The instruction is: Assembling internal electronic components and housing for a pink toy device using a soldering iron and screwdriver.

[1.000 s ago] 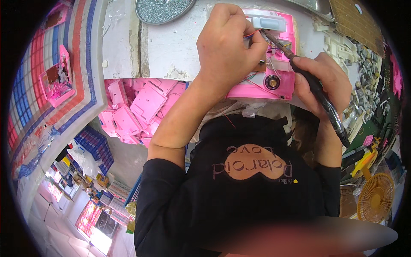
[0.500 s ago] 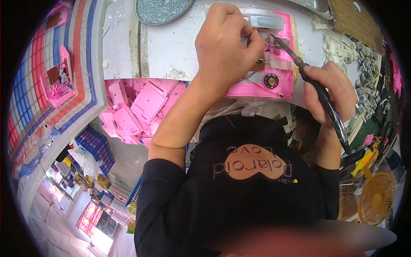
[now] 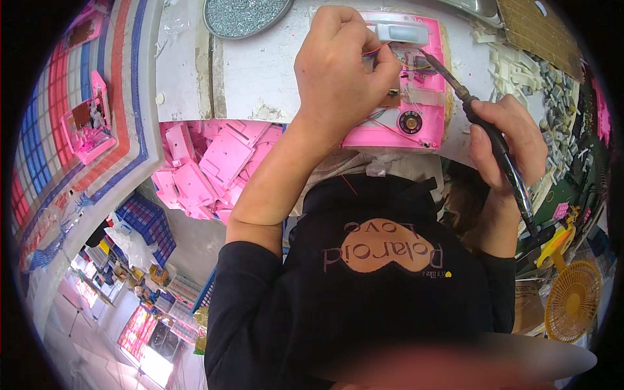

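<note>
Black plastic forms the handle of a soldering iron, which is held by the right hand. The handle is gripped firmly between thumb and fingers, closed around it, with its rear end and cord sticking out below the hand. The metal shaft is slanted up and leftward, and its tip is brought over the right side of a pink casing; whether anything is touched by the tip cannot be told. The left hand is placed over the casing's left part, its fingers curled and its thumb drawn in close to them. A red wire is seen at these fingertips, but whether it is pinched, and how tightly the fingers are shut, cannot be told. The casing is laid on the workbench in front of the person, with a pale block at its far end and a round dark part at its near right. Loose pink parts are heaped to the left.
</note>
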`<state>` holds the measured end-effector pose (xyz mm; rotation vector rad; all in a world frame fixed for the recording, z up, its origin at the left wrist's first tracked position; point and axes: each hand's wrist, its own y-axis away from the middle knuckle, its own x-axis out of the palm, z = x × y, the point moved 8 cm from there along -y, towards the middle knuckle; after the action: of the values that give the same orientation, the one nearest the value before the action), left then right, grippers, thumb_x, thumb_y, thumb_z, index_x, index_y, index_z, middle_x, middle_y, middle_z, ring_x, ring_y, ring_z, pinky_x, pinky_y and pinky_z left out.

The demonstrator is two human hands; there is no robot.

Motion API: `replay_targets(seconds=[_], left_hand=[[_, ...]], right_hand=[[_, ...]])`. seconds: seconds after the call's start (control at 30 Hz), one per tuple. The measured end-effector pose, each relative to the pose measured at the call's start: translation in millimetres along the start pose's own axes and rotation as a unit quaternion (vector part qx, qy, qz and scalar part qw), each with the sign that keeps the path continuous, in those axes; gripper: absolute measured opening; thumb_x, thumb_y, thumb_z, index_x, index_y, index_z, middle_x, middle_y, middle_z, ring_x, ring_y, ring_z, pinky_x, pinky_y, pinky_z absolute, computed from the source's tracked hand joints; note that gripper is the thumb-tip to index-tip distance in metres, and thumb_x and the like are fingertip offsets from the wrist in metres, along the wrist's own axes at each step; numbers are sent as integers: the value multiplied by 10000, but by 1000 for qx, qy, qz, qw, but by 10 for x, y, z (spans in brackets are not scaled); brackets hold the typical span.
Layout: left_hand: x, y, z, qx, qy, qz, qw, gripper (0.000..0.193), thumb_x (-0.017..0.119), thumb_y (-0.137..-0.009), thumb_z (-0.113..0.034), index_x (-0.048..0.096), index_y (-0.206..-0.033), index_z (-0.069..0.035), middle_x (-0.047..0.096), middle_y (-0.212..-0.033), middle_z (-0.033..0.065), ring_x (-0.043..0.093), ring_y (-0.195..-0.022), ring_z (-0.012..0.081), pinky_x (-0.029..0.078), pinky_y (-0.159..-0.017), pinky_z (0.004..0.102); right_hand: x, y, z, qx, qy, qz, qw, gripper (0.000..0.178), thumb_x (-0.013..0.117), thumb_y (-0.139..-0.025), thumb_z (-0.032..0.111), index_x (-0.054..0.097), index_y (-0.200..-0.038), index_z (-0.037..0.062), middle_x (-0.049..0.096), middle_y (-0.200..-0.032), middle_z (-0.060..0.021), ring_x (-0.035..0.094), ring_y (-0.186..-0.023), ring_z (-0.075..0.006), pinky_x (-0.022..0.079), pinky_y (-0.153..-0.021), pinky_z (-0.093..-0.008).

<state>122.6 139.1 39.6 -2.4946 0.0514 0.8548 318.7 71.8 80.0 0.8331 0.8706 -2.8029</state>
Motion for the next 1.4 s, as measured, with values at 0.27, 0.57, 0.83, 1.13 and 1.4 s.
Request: replay_targets(seconds=[0.27, 0.57, 0.83, 1.13, 1.4], left_hand=[[2, 3, 8, -1, -1, 5, 1000, 157, 742, -720, -1, 598, -783, 2, 590, -921, 175, 604, -762, 306, 501, -637, 384], [-62, 0, 28, -104, 34, 14, 994, 115, 744, -756, -40, 659, -833, -33, 598, -967, 129, 613, -781, 248, 506, -673, 365], [110, 207, -459, 200, 9, 213, 956, 229, 793, -776, -48, 721, -987, -102, 661, -1050, 54, 676, -849, 206, 550, -713, 336], [305, 158, -52, -98, 185, 277, 938, 103, 757, -876, -23, 729, -975, -16, 719, -899, 36, 675, -785, 99, 534, -700, 242], [240, 181, -168, 69, 156, 268, 948, 93, 752, -848, -15, 727, -937, -25, 675, -942, 68, 672, -817, 203, 531, -723, 300]], right_hand=[[-1, -9, 1, -4, -1, -10, 1000, 254, 787, -803, 61, 726, -1031, -34, 556, -647, -82, 519, -546, -197, 379, -503, -303], [-51, 11, 30, -3, 9, -18, 1000, 241, 775, -821, 55, 724, -1036, -41, 564, -656, -78, 532, -555, -196, 384, -508, -297], [-414, 299, -19, 73, -32, -89, 993, 330, 740, -850, 1, 680, -1164, -84, 619, -833, -98, 544, -703, -156, 408, -625, -263], [160, 252, -145, 131, -54, -71, 987, 494, 771, -846, -16, 644, -1323, 1, 710, -1118, -113, 691, -965, -175, 533, -845, -291], [-385, 643, -344, 167, -166, -132, 963, 297, 684, -905, 85, 696, -1154, -77, 695, -1122, -166, 646, -1022, -220, 489, -968, -334]])
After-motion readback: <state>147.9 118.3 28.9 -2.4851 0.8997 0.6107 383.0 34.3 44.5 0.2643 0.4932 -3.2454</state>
